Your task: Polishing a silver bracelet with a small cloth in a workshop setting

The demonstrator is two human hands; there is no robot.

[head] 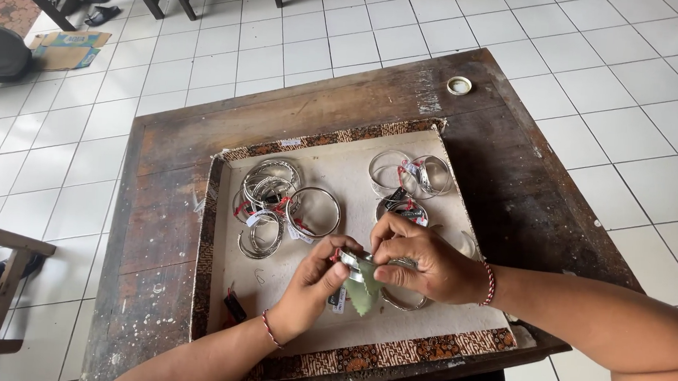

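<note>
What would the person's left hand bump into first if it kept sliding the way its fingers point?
Probably the right hand. The left hand points up and to the right, and both already meet around a silver bangle and a pale green cloth, so those lie first in its path.

Showing bright, even daylight, arriving softly from the upper left. Throwing only faint shadows under the hands onto the cream tray point(425, 326). Giving small glints on the silver bangles point(312, 211). Bending the white floor tiles point(607, 88) slightly near the edges. Staying sharp overall, without motion blur.
</note>
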